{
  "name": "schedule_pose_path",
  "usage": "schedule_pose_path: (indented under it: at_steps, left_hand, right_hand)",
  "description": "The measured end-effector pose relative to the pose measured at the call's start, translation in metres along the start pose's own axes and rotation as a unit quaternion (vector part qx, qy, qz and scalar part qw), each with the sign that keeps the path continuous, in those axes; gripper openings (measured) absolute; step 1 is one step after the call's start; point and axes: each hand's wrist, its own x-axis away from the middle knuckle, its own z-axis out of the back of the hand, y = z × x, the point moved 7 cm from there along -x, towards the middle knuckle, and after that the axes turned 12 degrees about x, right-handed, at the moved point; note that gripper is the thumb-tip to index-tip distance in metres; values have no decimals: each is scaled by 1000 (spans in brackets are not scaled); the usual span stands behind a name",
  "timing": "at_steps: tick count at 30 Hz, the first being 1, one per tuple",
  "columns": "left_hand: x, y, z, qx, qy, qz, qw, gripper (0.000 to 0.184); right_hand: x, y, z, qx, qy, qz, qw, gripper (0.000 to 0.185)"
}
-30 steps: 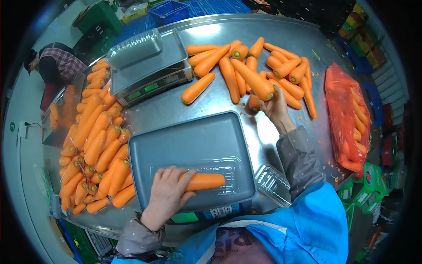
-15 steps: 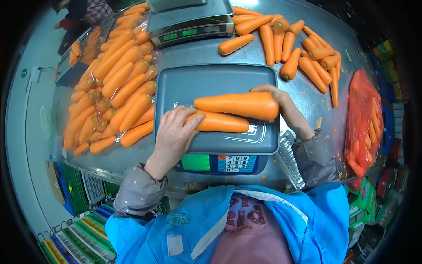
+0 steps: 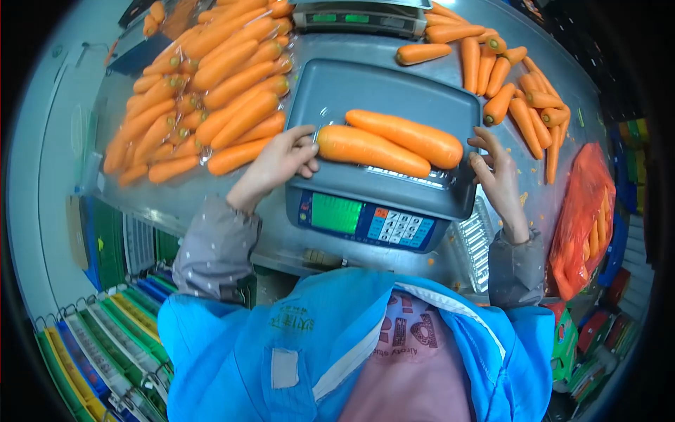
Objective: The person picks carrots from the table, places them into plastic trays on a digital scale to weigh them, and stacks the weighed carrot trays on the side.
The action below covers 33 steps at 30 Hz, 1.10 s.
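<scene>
Two large carrots lie side by side on the grey scale tray, over a clear plastic tray (image 3: 415, 177) that is mostly hidden beneath them. The lower carrot (image 3: 373, 151) has its thick end at the left; the upper carrot (image 3: 408, 135) has its thick end at the right. My left hand (image 3: 285, 158) is at the scale's left rim, fingers curled beside the lower carrot's thick end; what the fingertips hold, if anything, is hidden. My right hand (image 3: 496, 169) is at the right rim beside the upper carrot, thumb and fingers apart, holding nothing. The scale tray (image 3: 316, 84) sits above a lit display.
Bagged carrots (image 3: 211, 84) are piled at the left. Loose carrots (image 3: 524, 105) lie at the back right, near a red net bag (image 3: 583, 225) of carrots. Another scale (image 3: 358, 20) stands behind. An empty clear tray (image 3: 474, 246) lies right of the front scale.
The second carrot has been set down beside the first, and my right hand has let go of it. My left hand has moved off the first carrot to its left end. The view has shifted.
</scene>
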Motion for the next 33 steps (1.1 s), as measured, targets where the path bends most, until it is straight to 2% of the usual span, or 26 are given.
schedule_pose_path:
  at_steps: [1,3,5,8,11,14,18,21,22,24,26,27,28,30,33]
  left_hand:
    - [0,2,-1,3,-18,14,1000,47]
    - [-3,-5,1,66,-20,40,997,45]
    - [-2,-10,-3,99,-13,43,994,46]
    - [0,-10,-11,57,-4,-8,998,47]
    - [7,-11,-11,157,20,-46,986,50]
    - [19,-10,-5,350,-5,-66,934,52]
    - [42,-22,22,407,-20,-107,907,52]
    - [62,-39,54,539,18,-126,833,56]
    - [64,-46,65,537,17,-132,833,56]
    - [71,-51,94,580,33,-173,795,61]
    - [73,-51,118,553,60,-186,810,64]
    - [75,-49,132,547,102,-209,804,64]
    - [76,-47,147,539,145,-232,797,64]
    - [69,-45,172,535,160,-242,794,64]
    - [55,-48,204,492,214,-240,809,62]
  right_hand:
    - [3,6,-9,-19,-43,-46,998,46]
    - [4,5,-23,-72,-64,-67,993,51]
    - [4,10,-34,-138,-50,-80,986,62]
    - [7,5,-40,-164,-58,-72,982,66]
    - [10,-4,-45,-194,-43,-72,977,66]
    - [13,-25,-45,-186,-27,-63,980,62]
    - [9,-72,-43,-207,-39,0,978,63]
    - [2,-110,-53,-264,-66,27,962,63]
    - [-1,-124,-56,-304,-81,39,948,62]
    - [-5,-150,-66,-356,-128,76,923,61]
    - [-8,-164,-72,-332,-122,103,930,56]
    - [-9,-164,-72,-332,-119,107,929,56]
    - [-9,-157,-75,-318,-130,90,935,52]
    - [-7,-145,-75,-302,-139,75,940,48]
    - [1,-106,-63,-275,-103,17,956,38]
